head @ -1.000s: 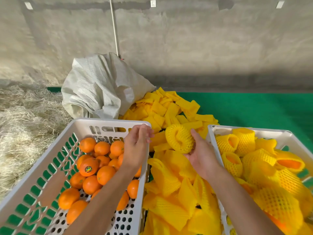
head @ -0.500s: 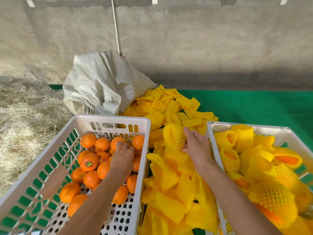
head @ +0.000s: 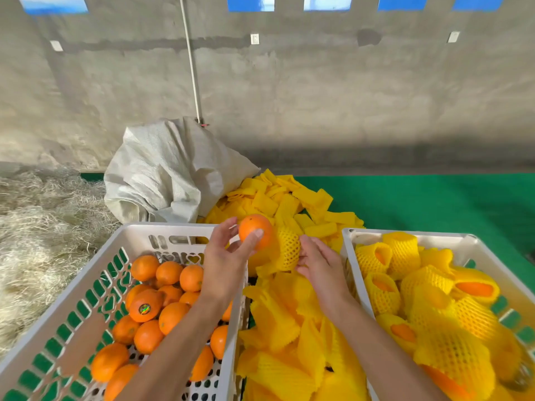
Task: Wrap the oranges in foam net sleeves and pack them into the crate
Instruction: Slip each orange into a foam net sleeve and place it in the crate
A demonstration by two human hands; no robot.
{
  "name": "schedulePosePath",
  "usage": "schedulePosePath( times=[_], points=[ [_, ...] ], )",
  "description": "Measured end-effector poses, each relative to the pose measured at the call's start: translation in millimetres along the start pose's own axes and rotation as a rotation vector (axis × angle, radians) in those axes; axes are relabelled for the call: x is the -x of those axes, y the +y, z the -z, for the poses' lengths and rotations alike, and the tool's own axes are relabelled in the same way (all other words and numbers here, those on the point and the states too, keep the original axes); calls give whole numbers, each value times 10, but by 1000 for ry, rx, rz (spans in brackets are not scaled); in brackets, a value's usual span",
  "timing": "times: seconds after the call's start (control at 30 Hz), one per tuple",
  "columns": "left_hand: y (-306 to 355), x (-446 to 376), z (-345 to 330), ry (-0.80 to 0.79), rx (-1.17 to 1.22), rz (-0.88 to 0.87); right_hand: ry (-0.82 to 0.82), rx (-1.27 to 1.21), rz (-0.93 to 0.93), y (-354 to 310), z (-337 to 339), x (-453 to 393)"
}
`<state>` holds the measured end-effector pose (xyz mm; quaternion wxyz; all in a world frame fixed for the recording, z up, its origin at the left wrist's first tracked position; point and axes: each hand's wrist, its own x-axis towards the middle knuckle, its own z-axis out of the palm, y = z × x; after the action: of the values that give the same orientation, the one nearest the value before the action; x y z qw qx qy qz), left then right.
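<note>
The step in hand is the sleeving of one fruit. The left hand holds a bare orange pinched between thumb and fingertips, raised above the far right corner of the left crate, where the unwrapped oranges lie. The right hand grips a yellow foam net sleeve with curled fingers, just right of the orange and touching it or very nearly so, over the loose sleeve pile between the two crates.

The sleeve is a short tube; its long axis seems to run roughly left to right, with its mouth turned left toward the fruit, though the opening itself is hidden behind the orange. The orange is round, so no axis can be told.

Next, I judge, the mouth must be stretched wide and the orange pushed in along the tube's axis until the net covers it. Then the wrapped fruit goes into the right crate, among the wrapped oranges already there.
</note>
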<state>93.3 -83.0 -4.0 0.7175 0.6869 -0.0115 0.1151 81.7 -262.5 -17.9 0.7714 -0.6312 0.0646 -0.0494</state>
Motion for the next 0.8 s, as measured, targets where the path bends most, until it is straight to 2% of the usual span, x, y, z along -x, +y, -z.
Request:
schedulePosePath(
  times=[0.17, 0.23, 0.33, 0.5, 0.57, 0.63, 0.7, 0.8],
  points=[
    [-104, 122, -249, -86, 313, 211, 18, -65, -27, -4, 12, 7],
    [-131, 135, -258, -107, 353, 225, 3, -35, -9, 5, 17, 14],
    [-147, 151, -289, -150, 255, 168, -12, 27, 53, 11, 22, 28],
    [-205, 191, -354, -133, 85, 81, -87, 439, 477, 45, 76, 71],
    [-251, 195, -351, -170, 23, 7, -135, 553, 547, 39, 86, 85],
    [-285, 188, -363, -225, -12, -10, -170, 633, 576, 31, 102, 93],
    [-268, 166, -357, -265, 9, 62, -212, 672, 573, 25, 91, 109],
    [-231, 121, -286, -394, 53, 154, -275, 465, 424, 34, 32, 146]
  ],
)
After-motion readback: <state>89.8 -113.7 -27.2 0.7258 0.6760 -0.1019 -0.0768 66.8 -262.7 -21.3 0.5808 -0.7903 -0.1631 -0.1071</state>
